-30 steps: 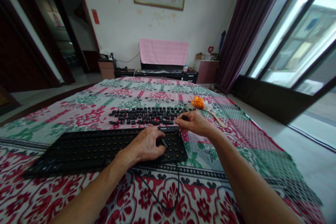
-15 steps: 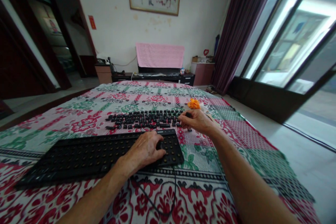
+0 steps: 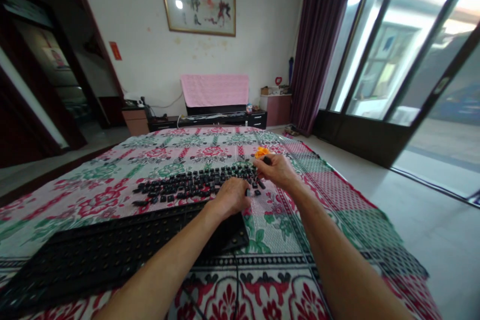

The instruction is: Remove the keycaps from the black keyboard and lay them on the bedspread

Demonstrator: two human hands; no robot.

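Observation:
My left hand (image 3: 233,196) is closed in a pinch over the right end of the keyboard (image 3: 112,240), at the near edge of the loose keycaps. A small dark keycap (image 3: 247,192) shows at its fingertips. The keyboard is black, stripped of most keys, with rows of bare key posts. Beyond it lies a spread of black loose keycaps (image 3: 180,182). To the right of that pile, my right hand (image 3: 278,170) is closed round a small black object (image 3: 267,160), mostly hidden by the fingers. An orange crumpled thing (image 3: 261,152) lies just behind it.
A patterned red, green and white cloth (image 3: 210,152) covers the table. The keyboard's black cable (image 3: 236,280) runs toward me. Past the table stand a low black cabinet (image 3: 258,119) and a pink-cloth-covered screen (image 3: 215,91). Glass doors (image 3: 378,80) are at the right.
My left hand has moved off the keyboard's right-hand keys toward the keycap pile, closer to my right hand. The right hand stays beside the pile. The view has shifted.

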